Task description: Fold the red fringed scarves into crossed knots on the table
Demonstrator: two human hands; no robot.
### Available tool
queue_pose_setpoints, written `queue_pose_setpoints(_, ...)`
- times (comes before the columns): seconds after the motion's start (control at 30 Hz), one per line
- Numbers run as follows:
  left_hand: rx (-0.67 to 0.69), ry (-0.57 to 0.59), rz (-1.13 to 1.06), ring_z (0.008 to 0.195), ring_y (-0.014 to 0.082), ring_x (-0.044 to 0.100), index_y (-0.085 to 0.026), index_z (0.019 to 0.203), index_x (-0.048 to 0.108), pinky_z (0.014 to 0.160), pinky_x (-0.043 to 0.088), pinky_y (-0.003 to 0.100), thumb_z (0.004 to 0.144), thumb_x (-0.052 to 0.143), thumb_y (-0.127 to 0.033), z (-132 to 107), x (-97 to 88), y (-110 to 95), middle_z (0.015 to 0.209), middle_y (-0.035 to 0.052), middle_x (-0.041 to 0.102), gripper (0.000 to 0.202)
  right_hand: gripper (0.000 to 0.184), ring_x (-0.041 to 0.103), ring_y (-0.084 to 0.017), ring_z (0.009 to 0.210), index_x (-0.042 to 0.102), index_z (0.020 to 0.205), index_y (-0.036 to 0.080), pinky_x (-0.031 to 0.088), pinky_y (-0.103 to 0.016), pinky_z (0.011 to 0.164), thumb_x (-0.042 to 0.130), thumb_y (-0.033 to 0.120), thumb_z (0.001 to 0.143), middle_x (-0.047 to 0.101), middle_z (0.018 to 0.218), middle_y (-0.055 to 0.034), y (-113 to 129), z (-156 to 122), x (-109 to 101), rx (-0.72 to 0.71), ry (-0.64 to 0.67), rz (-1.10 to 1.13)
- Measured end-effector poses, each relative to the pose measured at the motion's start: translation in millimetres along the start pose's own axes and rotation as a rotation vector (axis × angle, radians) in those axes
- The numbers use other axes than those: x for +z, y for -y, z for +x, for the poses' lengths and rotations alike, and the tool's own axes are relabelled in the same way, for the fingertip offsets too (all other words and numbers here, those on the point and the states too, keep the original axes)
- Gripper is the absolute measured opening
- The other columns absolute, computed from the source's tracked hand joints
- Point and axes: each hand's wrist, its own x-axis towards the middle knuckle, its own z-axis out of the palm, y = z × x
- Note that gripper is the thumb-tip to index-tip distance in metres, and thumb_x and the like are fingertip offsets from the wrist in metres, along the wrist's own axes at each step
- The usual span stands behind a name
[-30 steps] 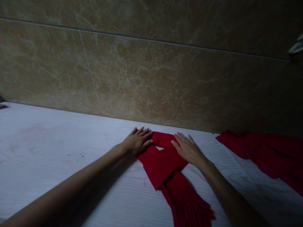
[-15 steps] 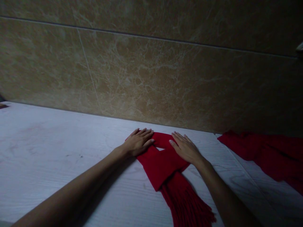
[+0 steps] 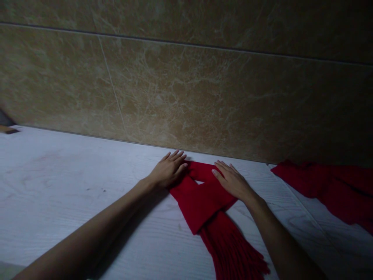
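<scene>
A red fringed scarf point(image 3: 201, 204) lies on the white wood-grain surface, its ends crossed so that it makes a loop with a small gap in the middle. My left hand point(image 3: 169, 169) rests at the loop's upper left corner, fingers stretched out and covering part of the cloth. On the upper right corner my right hand point(image 3: 231, 179) lies flat with its fingers extended. Neither hand grips the cloth. The fringe spreads toward the lower right, near my right forearm.
A second red cloth point(image 3: 329, 186) lies crumpled at the right against the wall. The brown marbled tile wall point(image 3: 175, 97) runs along the back of the white surface point(image 3: 58, 186). A small brown object point(image 3: 8, 129) sits at the far left edge.
My left hand has shifted slightly up, with its fingertips now past the scarf's upper edge. My right hand stays nearly in place on the cloth. The view has moved slightly.
</scene>
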Motion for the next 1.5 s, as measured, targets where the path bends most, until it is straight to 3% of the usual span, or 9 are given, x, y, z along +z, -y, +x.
queue_pose_setpoints(0.2, -0.005, 0.158, 0.003, 0.156, 0.0233, 0.023, -0.010, 0.158, 0.033, 0.129, 0.016, 0.043, 0.104, 0.023, -0.051, 1, 5.5, 6, 0.166, 0.0140, 0.030, 0.068, 0.064, 0.038, -0.025, 0.148, 0.051, 0.149, 0.008, 0.027, -0.045, 0.125, 0.033, 0.050, 0.103, 0.045, 0.157, -0.0151, -7, 0, -2, -0.030, 0.001, -0.002)
queue_pose_setpoints(0.5, -0.035, 0.216, 0.055, 0.157, 0.0230, 0.019, -0.012, 0.161, 0.027, 0.129, 0.013, 0.043, 0.105, 0.020, -0.053, 4, 4.4, 2, 0.167, 0.0114, 0.023, 0.070, 0.066, 0.035, -0.024, 0.150, 0.046, 0.152, 0.009, 0.025, -0.044, 0.126, 0.028, 0.050, 0.104, 0.041, 0.159, -0.0143, -10, -1, 4, -0.034, 0.031, -0.018)
queue_pose_setpoints(0.9, -0.041, 0.162, -0.060, 0.156, 0.0241, 0.023, -0.016, 0.159, 0.033, 0.128, 0.017, 0.044, 0.103, 0.019, -0.059, 3, 8.0, 8, 0.166, 0.0110, 0.028, 0.072, 0.062, 0.035, -0.024, 0.150, 0.046, 0.153, 0.013, 0.025, -0.047, 0.126, 0.028, 0.048, 0.105, 0.042, 0.159, -0.0125, -12, 0, 9, -0.021, 0.019, -0.016)
queue_pose_setpoints(1.13, -0.058, 0.146, -0.162, 0.156, 0.0220, 0.022, -0.017, 0.159, 0.033, 0.129, 0.016, 0.044, 0.105, 0.016, -0.051, -1, -1.6, 13, 0.166, 0.0088, 0.029, 0.066, 0.059, 0.036, -0.024, 0.149, 0.048, 0.151, 0.011, 0.025, -0.047, 0.126, 0.031, 0.045, 0.106, 0.043, 0.158, -0.0147, -4, -4, 1, -0.018, 0.003, -0.036)
queue_pose_setpoints(1.3, 0.036, 0.049, -0.044, 0.158, 0.0244, 0.010, -0.019, 0.158, 0.035, 0.129, 0.007, 0.052, 0.106, 0.018, -0.053, -8, -10.4, -1, 0.167, 0.0084, 0.028, 0.064, 0.061, 0.028, -0.025, 0.153, 0.046, 0.152, 0.011, 0.017, -0.053, 0.127, 0.031, 0.048, 0.106, 0.038, 0.161, -0.0147, 2, -8, -10, -0.014, -0.092, -0.048)
queue_pose_setpoints(1.5, 0.143, 0.164, -0.009, 0.158, 0.0316, 0.006, -0.021, 0.161, 0.028, 0.127, 0.008, 0.061, 0.104, 0.023, -0.061, -15, 1.8, -22, 0.168, 0.0113, 0.021, 0.070, 0.057, 0.029, -0.027, 0.153, 0.046, 0.152, 0.013, 0.019, -0.057, 0.125, 0.036, 0.043, 0.105, 0.039, 0.161, -0.0144, 4, -7, -9, 0.021, -0.019, -0.023)
